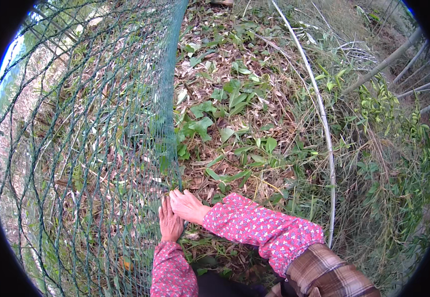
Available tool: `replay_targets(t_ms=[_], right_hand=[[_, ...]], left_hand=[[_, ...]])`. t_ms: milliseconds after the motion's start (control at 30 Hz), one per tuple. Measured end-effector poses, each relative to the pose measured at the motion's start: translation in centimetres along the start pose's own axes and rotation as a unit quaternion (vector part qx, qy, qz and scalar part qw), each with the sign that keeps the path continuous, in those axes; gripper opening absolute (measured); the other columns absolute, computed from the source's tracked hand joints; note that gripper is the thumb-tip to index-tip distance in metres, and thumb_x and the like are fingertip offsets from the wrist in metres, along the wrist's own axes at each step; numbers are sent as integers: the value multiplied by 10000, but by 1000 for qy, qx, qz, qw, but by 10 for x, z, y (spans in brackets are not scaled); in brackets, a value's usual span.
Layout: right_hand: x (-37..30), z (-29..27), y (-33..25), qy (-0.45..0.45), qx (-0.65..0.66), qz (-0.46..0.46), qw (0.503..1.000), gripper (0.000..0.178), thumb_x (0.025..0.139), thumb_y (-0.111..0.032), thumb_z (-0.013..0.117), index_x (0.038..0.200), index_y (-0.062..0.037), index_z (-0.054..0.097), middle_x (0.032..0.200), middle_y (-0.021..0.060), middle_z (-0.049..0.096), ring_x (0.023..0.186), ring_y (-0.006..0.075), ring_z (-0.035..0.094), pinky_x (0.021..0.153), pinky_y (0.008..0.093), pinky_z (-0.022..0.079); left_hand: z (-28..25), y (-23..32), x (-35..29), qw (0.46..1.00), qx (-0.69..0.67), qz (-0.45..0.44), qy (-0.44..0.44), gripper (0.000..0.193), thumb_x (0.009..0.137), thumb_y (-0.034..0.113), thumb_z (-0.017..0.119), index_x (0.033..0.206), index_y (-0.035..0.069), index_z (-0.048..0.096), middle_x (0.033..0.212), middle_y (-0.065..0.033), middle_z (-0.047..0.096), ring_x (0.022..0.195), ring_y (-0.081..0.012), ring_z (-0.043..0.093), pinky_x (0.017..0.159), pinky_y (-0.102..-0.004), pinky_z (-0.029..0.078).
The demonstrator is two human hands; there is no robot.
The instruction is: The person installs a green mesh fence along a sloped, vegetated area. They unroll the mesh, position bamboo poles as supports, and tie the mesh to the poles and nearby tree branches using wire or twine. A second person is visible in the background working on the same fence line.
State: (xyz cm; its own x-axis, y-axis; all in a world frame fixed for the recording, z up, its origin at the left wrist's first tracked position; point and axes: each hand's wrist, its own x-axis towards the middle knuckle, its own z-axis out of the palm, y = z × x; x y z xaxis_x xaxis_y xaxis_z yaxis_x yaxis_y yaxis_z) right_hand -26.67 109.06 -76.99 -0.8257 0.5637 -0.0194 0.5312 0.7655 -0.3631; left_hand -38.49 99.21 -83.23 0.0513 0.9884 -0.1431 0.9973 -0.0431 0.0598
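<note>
Green netting point(167, 99) meets our left hand point(171, 223) and right hand point(187, 205), close together at its edge; we cannot tell whether either grips it.

Green net point(166, 99), nine to eleven o'clock: and not one readable word or number on the mesh!
Floral sleeves point(274, 230), five o'clock and half past six: all flowers, no lettering to read.
Plaid cloth point(323, 265), half past four: only checks here.
Pale pole point(318, 99), two o'clock: nothing legible!
</note>
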Motion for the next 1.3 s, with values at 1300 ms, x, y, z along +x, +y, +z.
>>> replay_targets(t_ms=[1300], right_hand=[[-23,56,17,134,1,26,991,474,799,-180,491,1190,86,523,1348,198,429,1265,308,382,1074,433,250]], left_hand=[[-2,6,1,999,-36,3,-22,572,878,303,482,1406,144,327,1474,-218,202,1388,-382,117,1108,-476,92]])
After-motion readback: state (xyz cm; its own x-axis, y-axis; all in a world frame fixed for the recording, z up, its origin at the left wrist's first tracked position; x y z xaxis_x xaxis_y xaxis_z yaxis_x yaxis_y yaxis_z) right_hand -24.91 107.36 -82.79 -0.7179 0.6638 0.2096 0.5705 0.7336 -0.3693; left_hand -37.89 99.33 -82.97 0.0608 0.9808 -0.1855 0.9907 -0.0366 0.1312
